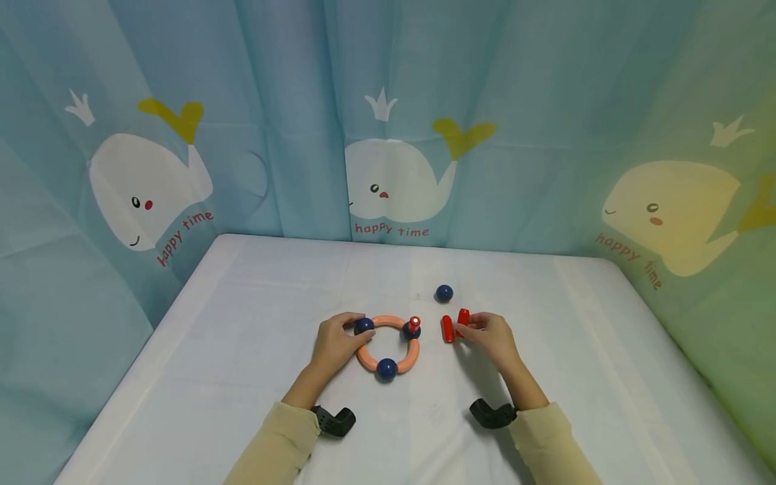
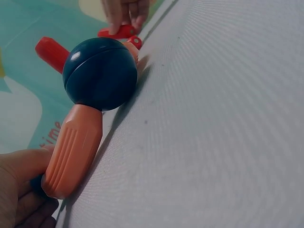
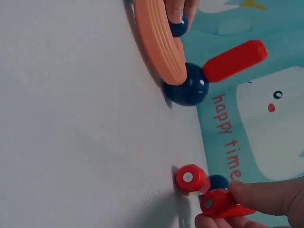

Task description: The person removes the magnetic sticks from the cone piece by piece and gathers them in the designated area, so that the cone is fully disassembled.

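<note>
Red rod (image 3: pixel 223 203) pinched btwn thumb and fingers of R hand (image 1: pixel 494 340), just beside a 2nd rod (image 1: pixel 448 329) on the table (image 1: pixel 242 377); L hand (image 1: pixel 336 342) grips a blue ball (image 1: pixel 364 326) on the orange ring (image 1: pixel 414 351), prob. steadying it. Step looks like picking up a rod (a third rod (image 1: pixel 415 324) already stands on the ring), so next move likely calls for turning it upright over a bare ball; loose ball (image 1: pixel 444 293) lies beyond.
</note>
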A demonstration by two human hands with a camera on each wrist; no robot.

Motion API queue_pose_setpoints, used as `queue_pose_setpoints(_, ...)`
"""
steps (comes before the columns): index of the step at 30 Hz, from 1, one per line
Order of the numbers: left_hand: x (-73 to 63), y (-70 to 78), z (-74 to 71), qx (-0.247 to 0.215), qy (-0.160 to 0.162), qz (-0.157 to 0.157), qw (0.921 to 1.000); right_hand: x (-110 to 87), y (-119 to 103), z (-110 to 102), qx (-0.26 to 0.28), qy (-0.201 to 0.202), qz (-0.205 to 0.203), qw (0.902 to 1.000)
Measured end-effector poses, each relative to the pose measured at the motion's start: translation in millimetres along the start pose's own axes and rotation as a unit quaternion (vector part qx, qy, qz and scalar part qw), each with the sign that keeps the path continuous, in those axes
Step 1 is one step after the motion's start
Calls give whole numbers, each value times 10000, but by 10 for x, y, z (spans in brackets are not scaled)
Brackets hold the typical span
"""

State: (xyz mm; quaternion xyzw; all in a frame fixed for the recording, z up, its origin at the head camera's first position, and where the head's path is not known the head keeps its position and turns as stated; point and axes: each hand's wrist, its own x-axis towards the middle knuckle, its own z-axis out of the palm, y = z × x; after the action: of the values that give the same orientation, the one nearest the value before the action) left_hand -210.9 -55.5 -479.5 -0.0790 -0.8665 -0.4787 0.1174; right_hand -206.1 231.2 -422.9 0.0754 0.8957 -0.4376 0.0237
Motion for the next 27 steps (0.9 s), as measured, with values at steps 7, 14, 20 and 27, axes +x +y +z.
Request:
queue_pose_setpoints(7, -1, -3, -9, -4, -21, 15, 10000, 56, 9, -9, -193, -210, 414, 9987)
queue_pose_setpoints(14, 1, -6, 1, -76, -21, 43, 10000, 93, -13, 14, -437, -344, 512, 9971)
queue_pose_setpoints(20, 0, 0, 10, -47, -31, 7, 10000, 113, -19, 18, -506, -392, 646, 9959)
queue_pose_setpoints(27, 17, -12, -29, -39, -191, 145, 9997, 118, -3, 32, -395, -361, 628, 9966)
